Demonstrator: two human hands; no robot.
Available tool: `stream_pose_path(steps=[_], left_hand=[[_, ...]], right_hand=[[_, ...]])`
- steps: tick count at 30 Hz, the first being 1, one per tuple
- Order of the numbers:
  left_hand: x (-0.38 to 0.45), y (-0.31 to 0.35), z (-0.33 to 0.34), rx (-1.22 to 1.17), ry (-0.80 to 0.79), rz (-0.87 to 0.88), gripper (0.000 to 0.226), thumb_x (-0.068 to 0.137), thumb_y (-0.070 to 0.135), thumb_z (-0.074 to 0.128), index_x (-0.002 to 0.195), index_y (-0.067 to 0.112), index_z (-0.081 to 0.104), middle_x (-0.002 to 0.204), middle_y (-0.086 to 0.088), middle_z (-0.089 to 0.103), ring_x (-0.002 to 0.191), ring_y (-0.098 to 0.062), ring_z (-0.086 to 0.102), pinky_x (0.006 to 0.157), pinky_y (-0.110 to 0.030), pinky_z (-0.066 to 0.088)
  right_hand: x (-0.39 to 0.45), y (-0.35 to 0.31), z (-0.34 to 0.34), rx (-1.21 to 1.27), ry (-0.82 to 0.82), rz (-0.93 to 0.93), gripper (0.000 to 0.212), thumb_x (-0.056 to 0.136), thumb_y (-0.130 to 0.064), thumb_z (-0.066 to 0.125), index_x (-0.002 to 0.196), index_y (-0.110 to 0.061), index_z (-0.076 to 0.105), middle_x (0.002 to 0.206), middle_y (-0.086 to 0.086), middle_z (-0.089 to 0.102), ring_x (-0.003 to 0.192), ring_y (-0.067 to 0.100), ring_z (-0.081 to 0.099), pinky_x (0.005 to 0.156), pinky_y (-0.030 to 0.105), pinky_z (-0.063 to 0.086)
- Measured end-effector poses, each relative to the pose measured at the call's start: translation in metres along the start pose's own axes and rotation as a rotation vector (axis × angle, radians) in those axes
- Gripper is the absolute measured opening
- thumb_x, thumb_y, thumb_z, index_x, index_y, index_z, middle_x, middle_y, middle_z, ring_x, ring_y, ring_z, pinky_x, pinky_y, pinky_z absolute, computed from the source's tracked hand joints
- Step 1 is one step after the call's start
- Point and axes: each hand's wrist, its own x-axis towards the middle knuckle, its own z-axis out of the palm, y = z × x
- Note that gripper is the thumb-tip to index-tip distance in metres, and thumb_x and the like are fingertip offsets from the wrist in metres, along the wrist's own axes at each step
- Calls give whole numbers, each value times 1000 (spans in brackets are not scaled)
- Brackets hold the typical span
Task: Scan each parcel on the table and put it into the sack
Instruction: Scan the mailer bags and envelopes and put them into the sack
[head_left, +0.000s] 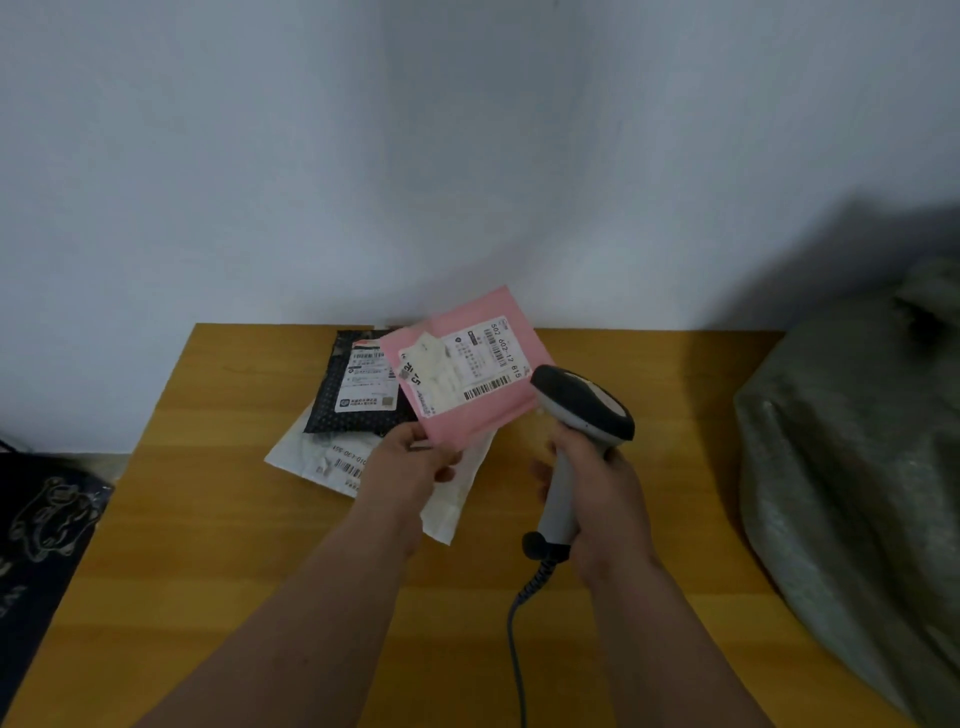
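Wooden table (218, 545) fills the lower view, pushed against a pale wall (363, 156). Grey-green woven sack (852, 467) bulges at the table's right edge, its top crumpled. Dark patterned fabric (41, 519) sits off the left side, below table level. On the table: white parcel (311, 452) lying flat, label up, with a black dotted parcel (363, 384) stacked on its far part, label also up. Pink parcel (467, 364) is lifted clear of the table, tilted, label facing the camera, overlapping the black one in view. Left hand (410, 462) pinches the pink parcel's lower edge, thumb on top. Right hand (597, 493) is wrapped around the handle of a grey-and-black barcode scanner (582, 410); scanner head sits just beside the pink parcel's right edge. Coiled cable (519, 623) hangs from the handle base toward the near table edge.
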Motion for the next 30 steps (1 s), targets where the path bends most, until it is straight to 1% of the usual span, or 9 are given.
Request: stream_pose_path(steps=[4, 8, 10, 13, 16, 19, 21, 25, 30], left_hand=[[-31, -6, 8, -7, -99, -25, 25, 87, -2, 62, 106, 14, 65, 82, -6, 71, 67, -15, 56, 61, -27, 38], [-58, -6, 11, 75, -176, -8, 25, 88, 1, 63, 110, 14, 65, 83, -3, 73, 71, -15, 59, 65, -28, 41], [-66, -4, 8, 101, -156, 24, 35, 88, 8, 67, 122, 15, 59, 96, -4, 72, 83, -17, 62, 74, -32, 45], [-68, 2, -5, 67, -82, 91, 70, 85, 12, 72, 144, 22, 36, 123, -3, 58, 105, -22, 56, 87, -39, 46], [-75, 13, -21, 32, -46, 157, 82, 87, 19, 72, 152, 26, 24, 143, -2, 45, 116, -23, 51, 94, -43, 45], [-89, 16, -37, 34, -51, 183, 70, 94, 27, 63, 152, 26, 25, 135, 1, 50, 98, -13, 56, 79, -34, 50], [-96, 12, -52, 68, -40, 187, 55, 96, 28, 59, 147, 23, 38, 124, 0, 60, 95, -14, 60, 76, -33, 50], [-120, -2, -88, 131, 10, 188, 19, 93, 11, 61, 112, 12, 59, 100, -5, 68, 80, -15, 63, 60, -22, 42], [-147, -16, -116, 302, -131, 164, 16, 88, 6, 66, 100, 14, 58, 95, -8, 70, 70, -15, 61, 59, -25, 42]], right_hand=[[-11, -6, 0, 52, -39, 13, 18, 85, -34, 75, 101, -32, 67, 109, 0, 70, 105, 24, 65, 94, 48, 54], [-24, -12, -4, 50, -7, -21, 14, 85, -32, 75, 96, -27, 69, 102, 1, 72, 101, 25, 65, 91, 47, 54], [-32, -15, -8, 33, 23, -57, 11, 85, -31, 75, 93, -26, 69, 99, 0, 73, 99, 24, 67, 94, 49, 54], [-46, -19, -16, 5, 48, -124, 8, 86, -30, 74, 91, -27, 70, 96, -3, 75, 99, 21, 68, 95, 52, 53], [-63, -22, -23, -12, 7, -177, 8, 85, -28, 75, 91, -25, 71, 91, -5, 76, 98, 22, 69, 92, 49, 54], [-86, -21, -27, -43, -95, -208, 10, 86, -22, 72, 96, -21, 73, 95, 0, 77, 97, 24, 70, 85, 44, 53], [-100, -16, -27, -81, -146, -214, 14, 87, -18, 70, 100, -18, 74, 97, 3, 77, 95, 25, 71, 80, 38, 51], [-128, 2, -20, -114, -144, -199, 21, 86, -21, 72, 106, -14, 72, 99, 8, 76, 91, 25, 70, 75, 35, 50], [-166, 15, -9, -68, -89, -225, 18, 86, -24, 73, 100, -14, 70, 81, 1, 76, 81, 21, 70, 67, 33, 49]])
